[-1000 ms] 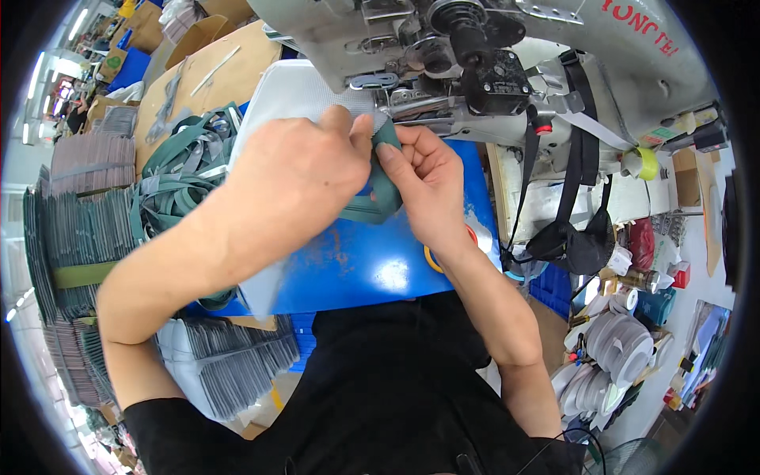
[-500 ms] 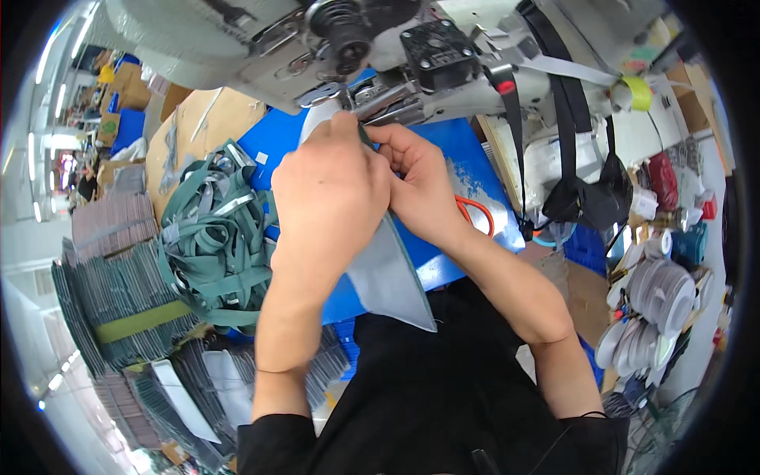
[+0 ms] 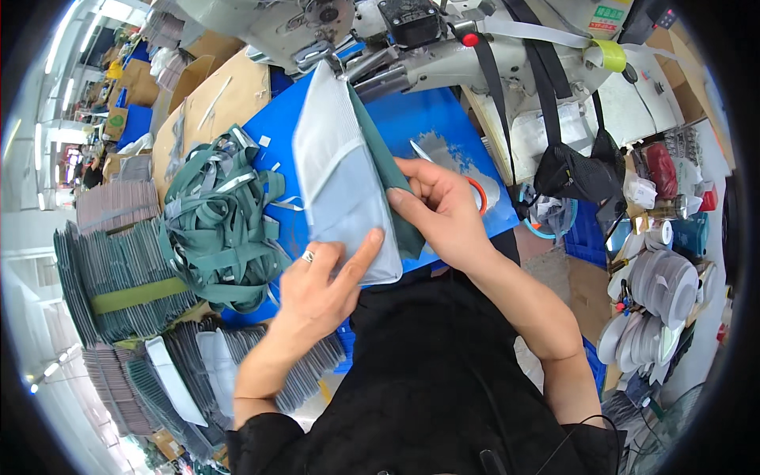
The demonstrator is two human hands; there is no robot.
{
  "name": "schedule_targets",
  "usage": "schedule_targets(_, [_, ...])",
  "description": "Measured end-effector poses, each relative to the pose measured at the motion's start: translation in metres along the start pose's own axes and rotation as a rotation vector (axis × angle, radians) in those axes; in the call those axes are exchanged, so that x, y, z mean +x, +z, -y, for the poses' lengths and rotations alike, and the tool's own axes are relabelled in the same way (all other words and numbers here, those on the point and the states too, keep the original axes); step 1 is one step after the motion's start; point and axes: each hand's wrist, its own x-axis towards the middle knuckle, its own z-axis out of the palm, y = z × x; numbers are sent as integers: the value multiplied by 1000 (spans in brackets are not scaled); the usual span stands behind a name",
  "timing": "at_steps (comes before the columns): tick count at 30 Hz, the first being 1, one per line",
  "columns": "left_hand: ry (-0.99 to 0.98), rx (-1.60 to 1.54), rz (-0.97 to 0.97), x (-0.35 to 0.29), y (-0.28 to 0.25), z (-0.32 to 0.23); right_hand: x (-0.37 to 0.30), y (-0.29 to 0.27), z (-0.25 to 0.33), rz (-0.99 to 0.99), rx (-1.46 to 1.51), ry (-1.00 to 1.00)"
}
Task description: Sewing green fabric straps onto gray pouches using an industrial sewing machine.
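A long fabric panel [image 3: 356,204] hangs toward me from under the sewing machine's head [image 3: 317,51]. Its front is pale grey-blue with whitish mesh at the upper end, and a dark green layer [image 3: 388,162] shows along its right side. My right hand [image 3: 443,207] pinches that green layer between thumb and fingers. Lower down, my left hand [image 3: 324,281], a ring on one finger, rests on the panel's near part; one digit stretches out across the grey face and the others are partly bent. Orange-handled scissors [image 3: 479,194] lie on the blue work surface [image 3: 277,119] beyond my right hand.
Left of the panel is a tangled heap of green straps [image 3: 218,226]. Stacked green and grey fabric pieces [image 3: 127,277] stand farther left. Black straps [image 3: 546,87] hang off the machine at right, above a black mesh pouch [image 3: 582,178]. White tape reels [image 3: 661,293] are at far right.
Both hands have come away from the machine's head toward me. My left hand has dropped to the panel's near end. More of the panel's face and mesh now shows, with the green layer folded apart.
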Motion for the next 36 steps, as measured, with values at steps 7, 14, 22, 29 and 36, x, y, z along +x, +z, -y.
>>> schedule_targets(7, [196, 292, 326, 44, -66, 7, -17, 1, 8, 6, 41, 7])
schedule_targets(14, [270, 326, 387, 83, -77, 38, 15, -2, 4, 66, 56, -13])
schedule_targets(22, [264, 414, 406, 118, -78, 73, 59, 1, -2, 35, 3, -22])
schedule_targets(29, [229, 432, 384, 147, -77, 105, 96, 9, 0, 0, 33, -8])
schedule_targets(36, [248, 564, 353, 153, -71, 112, 108, 13, -9, -26, 60, -76])
